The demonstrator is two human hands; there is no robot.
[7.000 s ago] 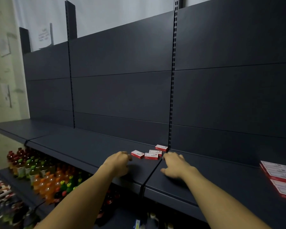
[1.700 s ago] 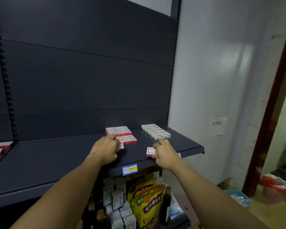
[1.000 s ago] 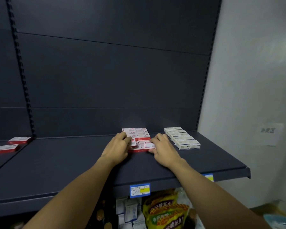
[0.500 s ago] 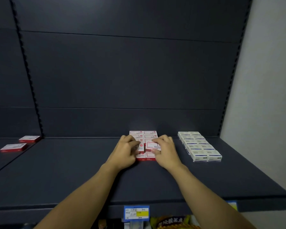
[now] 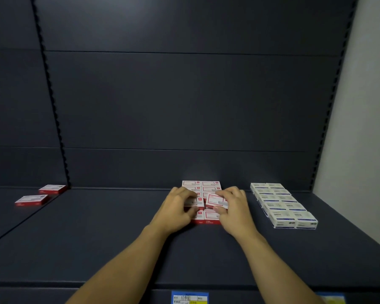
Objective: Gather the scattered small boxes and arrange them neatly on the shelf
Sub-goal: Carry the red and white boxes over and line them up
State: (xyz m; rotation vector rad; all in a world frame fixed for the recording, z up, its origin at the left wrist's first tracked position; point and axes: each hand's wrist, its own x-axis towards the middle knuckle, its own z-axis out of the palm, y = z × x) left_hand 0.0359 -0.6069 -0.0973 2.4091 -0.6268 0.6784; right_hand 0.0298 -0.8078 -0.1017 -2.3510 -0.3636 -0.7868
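Several small red-and-white boxes form a two-wide block [image 5: 201,185] on the dark shelf [image 5: 119,233]. My left hand [image 5: 177,208] grips a red-and-white box [image 5: 192,202] over the block's left column, thumb under it. My right hand [image 5: 234,208] pinches another red-and-white box [image 5: 215,201], tilted, just above the right column. The front row of the block [image 5: 207,217] shows between my hands. The boxes beneath my fingers are partly hidden.
A neat block of white boxes with blue print [image 5: 282,204] lies to the right. Two loose red-and-white boxes [image 5: 31,200] [image 5: 52,189] lie at far left near the upright post. A white wall [image 5: 364,106] bounds the right side. A price tag [image 5: 189,297] hangs on the shelf's front edge.
The view has swung from the left shelf bay to this right bay. Both hands carried boxes here and have moved forward over the red block, with the right hand's box now tilted up.
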